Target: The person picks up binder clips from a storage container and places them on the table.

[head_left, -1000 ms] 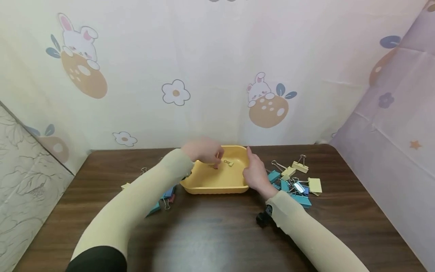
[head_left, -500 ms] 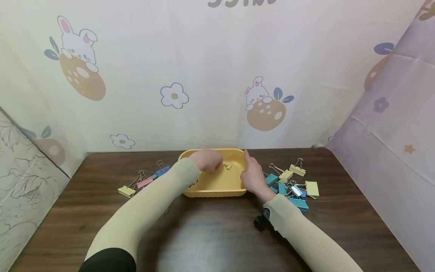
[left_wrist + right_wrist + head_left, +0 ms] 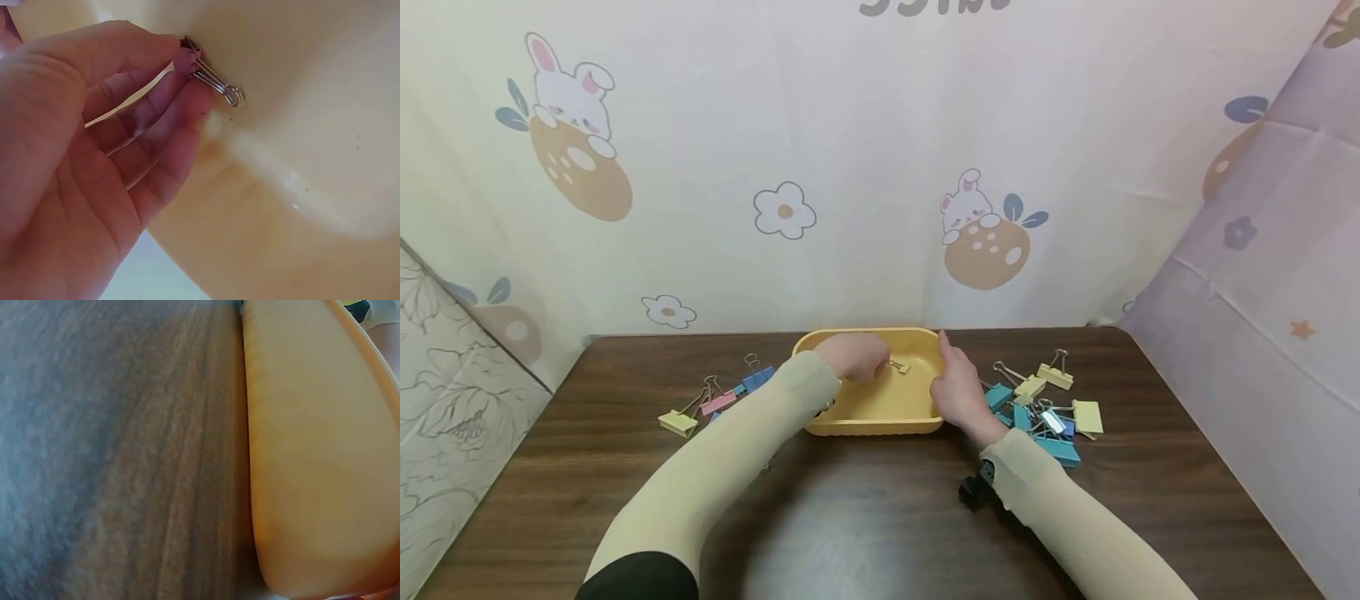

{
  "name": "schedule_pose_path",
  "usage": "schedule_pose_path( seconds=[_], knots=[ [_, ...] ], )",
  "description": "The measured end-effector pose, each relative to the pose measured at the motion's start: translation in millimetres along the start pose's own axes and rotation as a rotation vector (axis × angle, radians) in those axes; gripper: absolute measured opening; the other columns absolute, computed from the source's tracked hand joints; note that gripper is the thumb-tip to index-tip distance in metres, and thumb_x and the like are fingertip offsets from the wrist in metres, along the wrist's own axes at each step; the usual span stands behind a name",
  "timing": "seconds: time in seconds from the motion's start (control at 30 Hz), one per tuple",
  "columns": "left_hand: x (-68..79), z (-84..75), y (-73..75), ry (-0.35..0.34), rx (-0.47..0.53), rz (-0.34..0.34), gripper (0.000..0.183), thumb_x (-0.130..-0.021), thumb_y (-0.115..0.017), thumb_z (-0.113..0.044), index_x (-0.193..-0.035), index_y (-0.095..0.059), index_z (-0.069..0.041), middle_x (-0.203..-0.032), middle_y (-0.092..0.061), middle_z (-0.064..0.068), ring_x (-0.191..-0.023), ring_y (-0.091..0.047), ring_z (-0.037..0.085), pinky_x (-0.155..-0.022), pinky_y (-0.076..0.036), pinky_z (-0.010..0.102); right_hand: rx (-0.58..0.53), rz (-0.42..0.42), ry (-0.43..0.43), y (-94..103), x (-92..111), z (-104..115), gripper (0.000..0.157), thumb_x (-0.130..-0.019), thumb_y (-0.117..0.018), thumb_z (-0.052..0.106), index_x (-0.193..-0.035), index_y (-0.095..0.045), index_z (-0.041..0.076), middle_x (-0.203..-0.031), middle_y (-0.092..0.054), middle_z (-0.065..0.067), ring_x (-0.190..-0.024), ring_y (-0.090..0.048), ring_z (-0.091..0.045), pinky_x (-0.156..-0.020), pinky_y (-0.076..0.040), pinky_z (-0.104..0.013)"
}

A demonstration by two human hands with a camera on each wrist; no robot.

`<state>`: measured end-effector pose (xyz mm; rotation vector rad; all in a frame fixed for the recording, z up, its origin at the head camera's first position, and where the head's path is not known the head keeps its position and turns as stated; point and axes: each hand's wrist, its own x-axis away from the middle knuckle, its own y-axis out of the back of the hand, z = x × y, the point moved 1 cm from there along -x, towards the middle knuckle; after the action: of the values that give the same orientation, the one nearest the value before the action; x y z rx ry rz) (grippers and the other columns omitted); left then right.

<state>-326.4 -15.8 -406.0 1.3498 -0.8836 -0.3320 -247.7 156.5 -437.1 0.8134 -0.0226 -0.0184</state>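
Inside a yellow plastic tray (image 3: 872,427), my left hand (image 3: 853,357) pinches a small pink binder clip (image 3: 186,61) between thumb and fingertips. The clip's wire handles point away from the fingers in the left wrist view, close over the tray's floor. A small yellow binder clip (image 3: 902,367) lies in the tray just right of that hand. My right hand (image 3: 958,387) holds the tray's right side, one finger stretched along the rim and the others mostly hidden. The right wrist view has the tray's outer wall (image 3: 319,456) but no fingers.
Right of the tray lies a pile of teal, yellow and blue binder clips (image 3: 1058,452). More clips, among them a yellow one (image 3: 678,422) and a blue one (image 3: 758,378), lie at the left, partly behind the left sleeve. A patterned curtain (image 3: 865,267) hangs behind the brown table (image 3: 850,517).
My left hand has lowered into the tray and shifted slightly right, uncovering clips on the left. The head view has tilted a little. The right hand keeps its place at the tray.
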Motion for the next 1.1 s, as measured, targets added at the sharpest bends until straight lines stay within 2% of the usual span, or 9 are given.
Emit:
schedule_pose_path(
  seconds=[0.17, 0.37, 0.63, 0.93, 1.1],
  knots=[
    [2.1, -1.4, 1.0, 0.008, 0.025, -0.017, 0.037, -0.093, -0.054, -0.002, -0.060, -0.041, -0.015, -0.061, -0.034, -0.003, -0.057, -0.032, 0.012, -0.052, -0.030, 0.026, -0.002, -0.001, -0.001, 0.3, 0.5, -0.9, 0.083, -0.084, -0.047, -0.011, -0.159, -0.014, 0.004, -0.154, -0.032, -0.025, -0.131, -0.042, -0.034, -0.110, -0.034, -0.051],
    [1.1, -2.4, -0.7, 0.011, 0.027, -0.058, 0.039, -0.091, -0.056, 0.000, -0.058, -0.042, -0.016, -0.061, -0.038, -0.003, -0.056, -0.034, 0.012, -0.051, -0.031, 0.026, -0.004, -0.006, 0.004, 0.8, -0.1, -1.3, 0.083, -0.084, -0.047, -0.011, -0.159, -0.014, 0.004, -0.153, -0.032, -0.025, -0.132, -0.042, -0.035, -0.111, -0.033, -0.051],
    [-0.6, -2.5, -1.6, 0.020, 0.018, -0.045, 0.042, -0.093, -0.053, -0.003, -0.057, -0.039, -0.017, -0.057, -0.034, -0.003, -0.053, -0.031, 0.011, -0.049, -0.029, 0.025, -0.009, -0.004, 0.007, -0.2, 0.1, -1.5, 0.084, -0.084, -0.047, -0.011, -0.159, -0.014, 0.004, -0.154, -0.031, -0.025, -0.133, -0.041, -0.035, -0.111, -0.033, -0.052],
    [10.1, -2.4, 5.7, -0.006, 0.011, -0.059, 0.036, -0.094, -0.054, -0.002, -0.063, -0.042, -0.017, -0.064, -0.037, -0.003, -0.059, -0.033, 0.011, -0.055, -0.031, 0.025, 0.007, -0.005, 0.003, -0.1, -0.1, -0.8, 0.086, -0.082, -0.047, -0.011, -0.159, -0.013, 0.005, -0.154, -0.032, -0.025, -0.134, -0.040, -0.035, -0.111, -0.032, -0.052],
    [29.9, 1.1, 20.5, -0.073, 0.043, -0.112, 0.034, -0.087, -0.055, 0.003, -0.063, -0.041, -0.016, -0.063, -0.033, -0.004, -0.059, -0.031, 0.010, -0.055, -0.029, 0.024, 0.008, -0.003, 0.007, -0.2, -0.2, -0.5, 0.085, -0.083, -0.047, -0.010, -0.159, -0.013, 0.006, -0.154, -0.032, -0.025, -0.134, -0.040, -0.035, -0.111, -0.032, -0.051]
  ],
)
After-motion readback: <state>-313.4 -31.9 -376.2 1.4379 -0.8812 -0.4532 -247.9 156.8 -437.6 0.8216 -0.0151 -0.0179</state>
